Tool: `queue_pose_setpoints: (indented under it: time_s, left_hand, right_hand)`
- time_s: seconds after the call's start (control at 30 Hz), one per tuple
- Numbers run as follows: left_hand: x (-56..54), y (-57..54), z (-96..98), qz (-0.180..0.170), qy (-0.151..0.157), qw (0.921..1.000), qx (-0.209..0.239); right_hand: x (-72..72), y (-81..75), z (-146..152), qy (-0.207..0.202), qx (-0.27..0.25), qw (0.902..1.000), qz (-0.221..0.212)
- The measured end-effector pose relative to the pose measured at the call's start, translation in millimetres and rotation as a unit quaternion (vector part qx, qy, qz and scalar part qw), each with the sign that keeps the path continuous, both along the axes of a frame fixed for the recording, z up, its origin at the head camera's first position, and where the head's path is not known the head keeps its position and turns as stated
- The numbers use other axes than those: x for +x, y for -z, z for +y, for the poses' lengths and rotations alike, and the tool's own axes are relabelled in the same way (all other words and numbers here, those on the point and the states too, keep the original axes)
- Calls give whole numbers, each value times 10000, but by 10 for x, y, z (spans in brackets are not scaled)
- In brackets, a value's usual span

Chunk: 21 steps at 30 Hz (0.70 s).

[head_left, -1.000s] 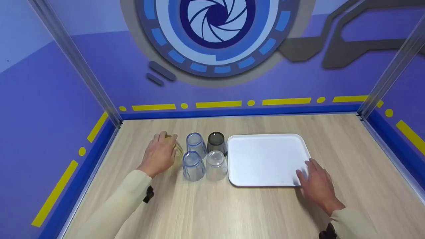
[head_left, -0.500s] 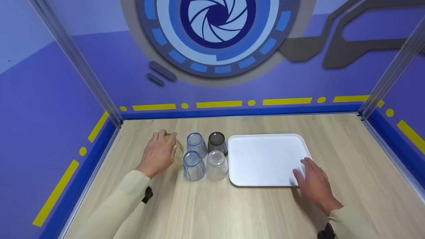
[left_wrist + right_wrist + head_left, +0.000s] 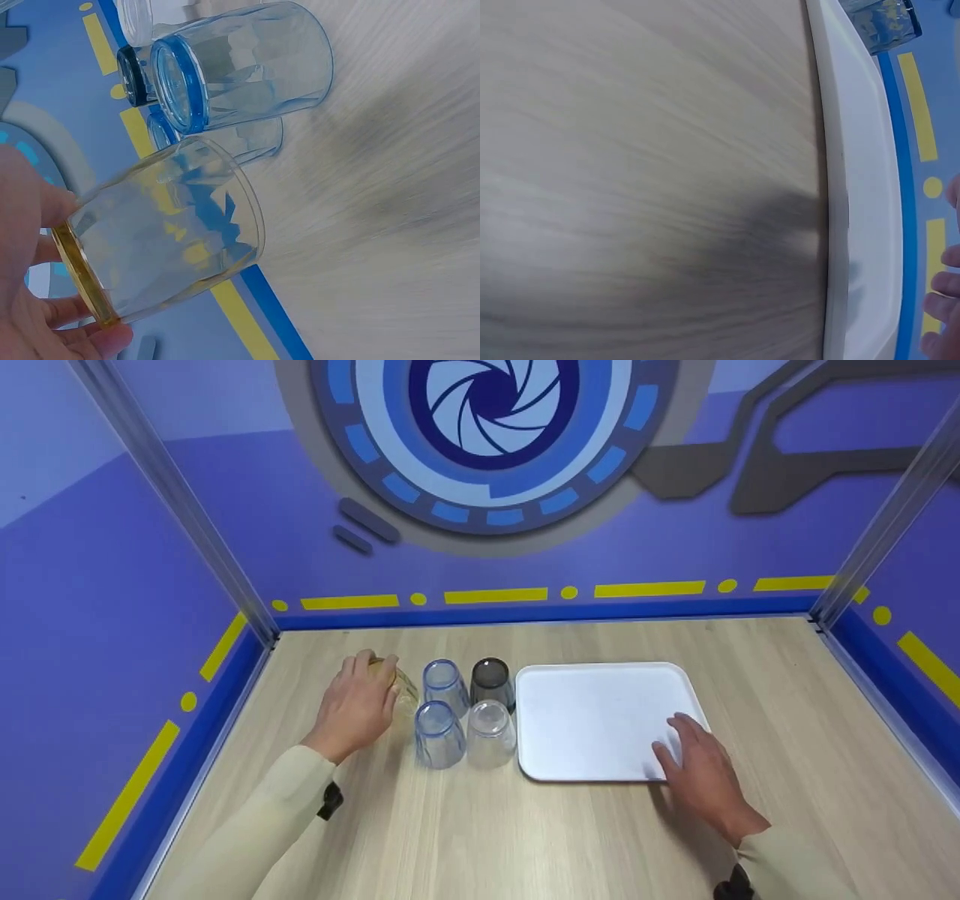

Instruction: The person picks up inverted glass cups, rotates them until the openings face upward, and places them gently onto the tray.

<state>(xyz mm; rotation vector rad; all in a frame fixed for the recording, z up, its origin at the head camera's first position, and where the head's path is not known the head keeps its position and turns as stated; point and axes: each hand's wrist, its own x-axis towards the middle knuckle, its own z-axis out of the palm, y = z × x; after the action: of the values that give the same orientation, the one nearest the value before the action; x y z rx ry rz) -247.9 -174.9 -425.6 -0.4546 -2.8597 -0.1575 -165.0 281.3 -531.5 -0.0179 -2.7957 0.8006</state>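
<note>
Your left hand (image 3: 349, 705), left of centre in the head view, grasps the amber-based glass tumbler (image 3: 406, 690) by its base, fingers and thumb curled round it. The tumbler tilts, mouth downward; whether its rim touches the wood-grain table (image 3: 480, 840) is hard to tell. Just right of it, two blue-tinted tumblers (image 3: 440, 739), a smoky tumbler (image 3: 492, 686) and a clear tumbler (image 3: 491, 739) stand upside down beside the white tray (image 3: 600, 720). Your right hand (image 3: 705, 776), fingers loose and holding nothing, is at the tray's lower right corner.
</note>
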Motion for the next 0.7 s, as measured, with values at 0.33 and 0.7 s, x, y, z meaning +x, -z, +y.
queue_pose_setpoints:
  time_s: [0.33,0.7]
  left_hand:
    - [22,-45,29,90,74,9999,48]
    - [45,-98,88,109,217,9993,272]
  right_hand:
    - [-8,-50,-49,-124,-184,9994,265]
    - [-9,-59,-88,-165,-186,9990,371]
